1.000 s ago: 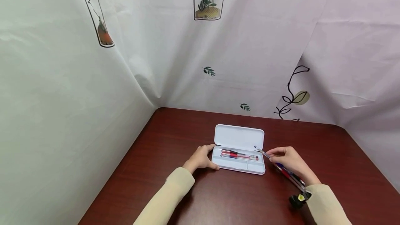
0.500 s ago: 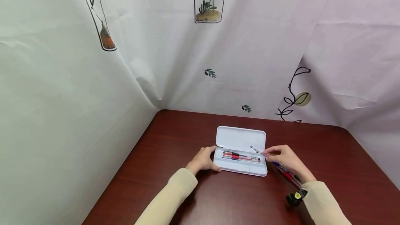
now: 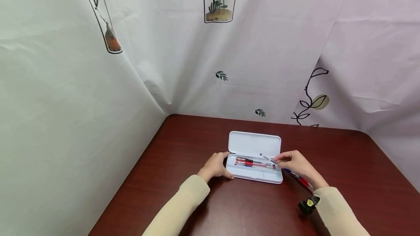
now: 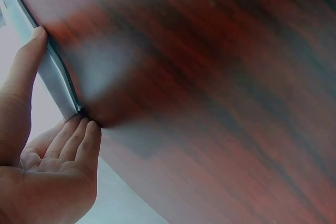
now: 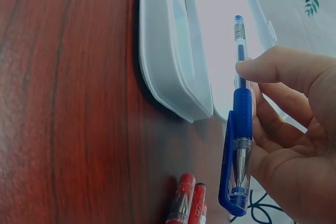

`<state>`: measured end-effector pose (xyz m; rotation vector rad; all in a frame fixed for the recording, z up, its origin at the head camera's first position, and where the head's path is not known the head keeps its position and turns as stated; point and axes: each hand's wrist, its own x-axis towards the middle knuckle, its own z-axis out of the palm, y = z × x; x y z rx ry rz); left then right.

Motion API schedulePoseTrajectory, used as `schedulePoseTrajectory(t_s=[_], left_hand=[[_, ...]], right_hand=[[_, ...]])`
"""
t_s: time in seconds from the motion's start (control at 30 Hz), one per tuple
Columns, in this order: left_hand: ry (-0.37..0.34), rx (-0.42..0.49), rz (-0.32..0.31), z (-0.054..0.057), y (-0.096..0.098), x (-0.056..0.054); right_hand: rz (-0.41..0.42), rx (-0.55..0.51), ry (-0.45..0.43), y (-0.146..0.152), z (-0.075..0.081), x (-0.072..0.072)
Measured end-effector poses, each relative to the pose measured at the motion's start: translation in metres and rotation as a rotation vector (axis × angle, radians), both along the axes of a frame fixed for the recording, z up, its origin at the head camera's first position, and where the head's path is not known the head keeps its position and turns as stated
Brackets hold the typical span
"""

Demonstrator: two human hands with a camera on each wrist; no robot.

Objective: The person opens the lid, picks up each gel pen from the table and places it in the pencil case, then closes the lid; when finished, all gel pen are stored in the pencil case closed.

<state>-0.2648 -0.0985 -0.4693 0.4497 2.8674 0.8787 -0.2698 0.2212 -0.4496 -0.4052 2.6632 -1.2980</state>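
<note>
A white pencil case (image 3: 246, 173) lies on the table with its lid (image 3: 254, 143) raised at the back. My left hand (image 3: 214, 165) grips its left end, thumb at the front corner and fingers at the back; the left wrist view shows the fingertips against the case edge (image 4: 59, 80). Several red and dark pens (image 3: 252, 163) lie in the long compartment. My right hand (image 3: 296, 164) pinches a capped blue gel pen (image 5: 242, 106) between thumb and fingers. The pen's clear end points over the case's right side, and its blue cap hangs outside.
Red-gripped pens (image 3: 305, 183) lie on the dark red table (image 3: 256, 207) to the right of the case, partly hidden under the right forearm. A black wrist device (image 3: 307, 205) is at the right sleeve. Printed white cloth (image 3: 183, 46) hangs behind and at the left.
My right hand has moved left with the pen, bringing the pen's end further over the case. My left hand keeps its grip on the case; the view has shifted slightly.
</note>
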Motion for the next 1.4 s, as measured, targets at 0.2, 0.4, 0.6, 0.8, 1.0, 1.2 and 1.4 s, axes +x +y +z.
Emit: schedulePoseTrajectory(t_s=[0.2,0.4,0.6,0.8,1.0,1.2,1.4], left_hand=[[0.021,-0.017,-0.012,0.002,0.002,-0.003],[0.043,-0.028,-0.033,0.001,0.002,-0.004],[0.064,-0.04,-0.035,0.001,0.003,-0.005],[0.039,-0.058,-0.003,0.004,0.005,-0.002],[0.027,-0.101,0.02,0.007,0.007,0.0],[0.015,-0.096,0.026,0.009,0.008,0.002],[0.022,-0.092,0.023,0.009,0.007,0.002]], right_hand=[[0.026,0.039,0.042,-0.004,-0.001,-0.003],[0.049,0.04,0.048,-0.009,-0.002,-0.004],[0.06,-0.011,0.013,-0.015,-0.002,-0.004],[0.062,0.001,0.018,-0.022,-0.005,-0.006],[0.079,-0.014,0.011,-0.03,-0.008,-0.008],[0.104,-0.039,0.034,-0.038,-0.011,-0.012],[0.112,-0.047,0.034,-0.045,-0.014,-0.014]])
